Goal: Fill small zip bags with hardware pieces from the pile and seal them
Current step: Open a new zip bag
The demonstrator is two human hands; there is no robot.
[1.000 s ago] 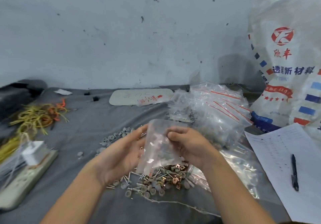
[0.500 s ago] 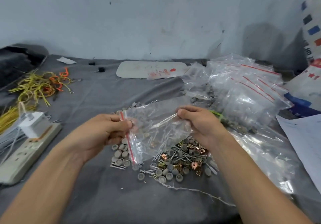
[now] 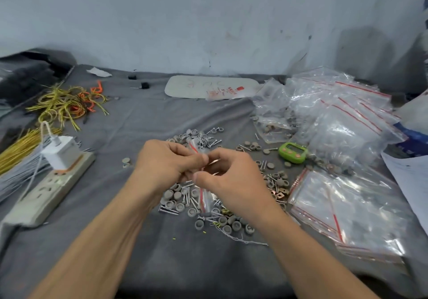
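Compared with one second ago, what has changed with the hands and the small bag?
The left hand and right hand have moved together. Before, they held the bag spread wide above the pile; now both pinch it near its red zip strip, so it is bunched between them. Neither hand let go. The pile, the power strip and the heap of filled bags stayed in place.

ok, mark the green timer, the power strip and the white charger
green timer (image 3: 293, 152): head view, middle of its face
power strip (image 3: 44, 191): head view, its top face
white charger (image 3: 60, 152): head view, its front side
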